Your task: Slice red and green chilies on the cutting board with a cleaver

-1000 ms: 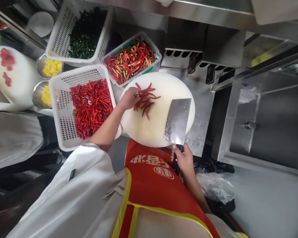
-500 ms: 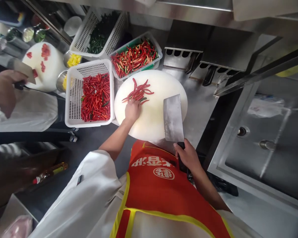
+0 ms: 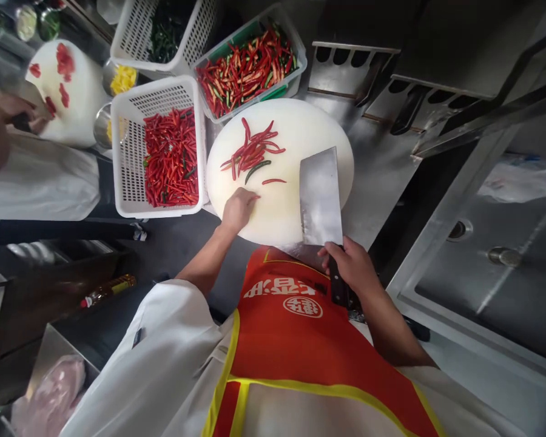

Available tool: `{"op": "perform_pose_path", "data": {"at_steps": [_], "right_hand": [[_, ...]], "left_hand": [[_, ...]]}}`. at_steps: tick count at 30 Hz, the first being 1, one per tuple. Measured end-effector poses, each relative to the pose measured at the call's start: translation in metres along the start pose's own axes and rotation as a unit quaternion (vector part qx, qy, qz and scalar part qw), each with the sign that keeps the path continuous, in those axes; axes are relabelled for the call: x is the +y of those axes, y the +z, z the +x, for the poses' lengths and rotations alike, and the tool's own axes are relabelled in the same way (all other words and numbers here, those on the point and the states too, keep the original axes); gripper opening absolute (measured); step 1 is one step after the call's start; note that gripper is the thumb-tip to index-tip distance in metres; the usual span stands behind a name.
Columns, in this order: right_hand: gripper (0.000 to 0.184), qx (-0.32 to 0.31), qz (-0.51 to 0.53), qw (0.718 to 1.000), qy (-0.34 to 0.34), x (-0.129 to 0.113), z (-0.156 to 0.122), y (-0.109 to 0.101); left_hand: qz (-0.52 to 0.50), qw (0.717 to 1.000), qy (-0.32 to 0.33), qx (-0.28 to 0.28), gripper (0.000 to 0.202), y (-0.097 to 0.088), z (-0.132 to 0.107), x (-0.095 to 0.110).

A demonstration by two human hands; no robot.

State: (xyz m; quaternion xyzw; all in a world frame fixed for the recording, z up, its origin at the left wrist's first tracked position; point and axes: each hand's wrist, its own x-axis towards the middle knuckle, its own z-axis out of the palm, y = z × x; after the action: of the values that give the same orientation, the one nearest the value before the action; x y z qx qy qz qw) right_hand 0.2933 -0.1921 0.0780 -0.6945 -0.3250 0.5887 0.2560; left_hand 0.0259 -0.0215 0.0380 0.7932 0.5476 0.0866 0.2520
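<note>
Your left hand [image 3: 238, 210] pinches a chili [image 3: 256, 197] over the board [image 3: 273, 224], near a loose pile [image 3: 255, 147]; your right hand [image 3: 351, 264] clasps the cleaver [image 3: 321, 197], fingers wrapped around its handle [image 3: 338, 286].

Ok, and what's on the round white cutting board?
On the cutting board lie a red chili pile, one dark green chili beside it and one separate red chili. The left hand pinches another chili, only its tip showing. Anything beneath that hand and the cleaver blade is covered.
</note>
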Motion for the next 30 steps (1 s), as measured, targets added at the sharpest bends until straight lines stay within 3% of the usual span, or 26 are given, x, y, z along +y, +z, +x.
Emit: {"op": "perform_pose_path", "data": {"at_steps": [3, 6, 11, 17, 21, 25, 30], "right_hand": [[0.034, -0.009, -0.121, 0.991, -0.050, -0.001, -0.013, -0.014], [0.031, 0.013, -0.223, 0.972, -0.077, -0.004, -0.019, -0.029], [0.020, 0.061, -0.364, 0.924, -0.101, -0.020, -0.011, -0.047], [0.021, 0.042, -0.487, 0.863, -0.129, -0.046, -0.007, -0.057], [0.016, 0.002, -0.512, 0.851, -0.118, -0.064, -0.010, -0.068], [0.014, -0.044, -0.519, 0.851, -0.065, -0.078, -0.009, -0.076], [0.013, -0.021, -0.493, 0.866, -0.081, -0.073, 0.030, -0.053]], "left_hand": [[-0.031, 0.990, 0.129, -0.046, 0.027, 0.016, -0.012, 0.013], [-0.036, 0.979, 0.190, -0.059, 0.030, 0.035, -0.008, 0.029], [-0.064, 0.965, 0.248, -0.056, 0.030, 0.058, 0.035, 0.053], [-0.084, 0.950, 0.295, -0.051, 0.026, 0.060, 0.087, 0.061], [-0.099, 0.941, 0.320, -0.051, 0.024, 0.055, 0.098, 0.054], [-0.093, 0.937, 0.334, -0.039, 0.022, 0.055, 0.102, 0.051], [-0.080, 0.932, 0.351, -0.035, 0.023, 0.058, 0.106, 0.051]]}}
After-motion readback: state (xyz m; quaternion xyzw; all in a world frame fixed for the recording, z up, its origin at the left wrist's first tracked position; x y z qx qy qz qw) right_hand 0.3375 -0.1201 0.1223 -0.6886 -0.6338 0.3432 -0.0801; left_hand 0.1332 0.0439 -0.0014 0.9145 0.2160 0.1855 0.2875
